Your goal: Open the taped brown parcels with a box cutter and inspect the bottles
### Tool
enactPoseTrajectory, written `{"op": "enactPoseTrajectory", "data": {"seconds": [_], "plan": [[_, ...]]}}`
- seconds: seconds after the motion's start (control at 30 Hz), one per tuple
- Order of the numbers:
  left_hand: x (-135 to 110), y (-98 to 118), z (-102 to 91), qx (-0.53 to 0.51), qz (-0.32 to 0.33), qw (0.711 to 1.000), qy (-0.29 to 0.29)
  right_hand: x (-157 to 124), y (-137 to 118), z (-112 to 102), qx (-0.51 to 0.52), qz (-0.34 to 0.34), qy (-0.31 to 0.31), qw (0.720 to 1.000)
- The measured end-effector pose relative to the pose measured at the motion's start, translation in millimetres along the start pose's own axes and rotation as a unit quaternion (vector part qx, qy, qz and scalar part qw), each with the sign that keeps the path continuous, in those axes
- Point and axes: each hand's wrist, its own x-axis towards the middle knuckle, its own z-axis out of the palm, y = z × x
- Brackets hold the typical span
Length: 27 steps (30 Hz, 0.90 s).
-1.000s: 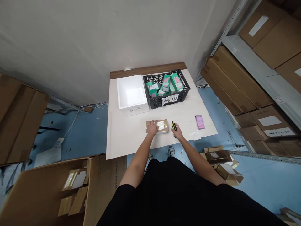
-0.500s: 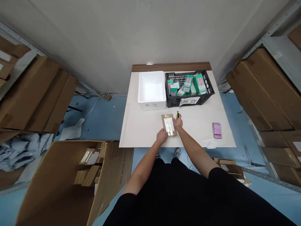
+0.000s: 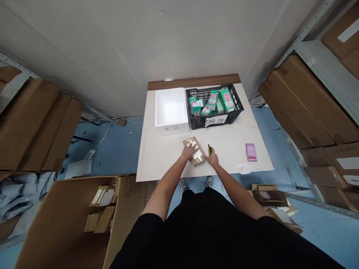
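Note:
A small cardboard parcel (image 3: pixel 199 154) with a white label and shiny tape lies askew near the front middle of the table. My left hand (image 3: pixel 189 151) rests on its upper face, fingers spread across the label. My right hand (image 3: pixel 212 159) is closed around a yellow and black utility knife (image 3: pixel 209 150), whose end points away from me. The thumb side of this hand meets the parcel's right edge. Whether the blade is out is too small to tell.
Behind the parcel stand a white foam box (image 3: pixel 171 127) and a black crate (image 3: pixel 237 118) holding several green and pink boxes. A blurred purple item (image 3: pixel 251 152) lies at the table's right. A large carton (image 3: pixel 67 183) with parcels is at lower left. Loaded shelves flank both sides.
The parcel has turned askew on the table. My left hand has gone from its lower left edge to lying on top. My right hand still holds the utility knife beside it.

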Motion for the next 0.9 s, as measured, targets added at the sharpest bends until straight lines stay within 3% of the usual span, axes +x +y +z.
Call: {"op": "enactPoseTrajectory", "data": {"seconds": [0.1, 0.2, 0.3, 0.37, 0.47, 0.57, 0.9], "plan": [[0, 21, 16.3, -0.002, -0.068, 0.997, 0.032, 30, -15, -17, -0.024, -0.022, 0.018, 0.999], [6, 60, 39.3, -0.014, -0.165, 0.984, 0.07, 59, -25, -35, -0.018, -0.049, 0.022, 0.998], [16, 97, 58.6, -0.043, -0.246, 0.964, 0.088, 66, -9, -46, 0.056, -0.081, 0.022, 0.995], [21, 108, 64.7, -0.052, -0.265, 0.958, 0.096, 59, 14, -52, 0.134, -0.084, 0.017, 0.987], [23, 107, 64.0, -0.045, -0.266, 0.958, 0.096, 39, 52, -60, 0.226, -0.066, -0.057, 0.97], [22, 101, 59.7, -0.024, -0.272, 0.958, 0.082, 22, 72, -64, 0.274, -0.073, -0.136, 0.949], [19, 103, 53.3, -0.007, -0.282, 0.957, 0.071, 7, 62, -59, 0.312, -0.046, -0.197, 0.928]]}}
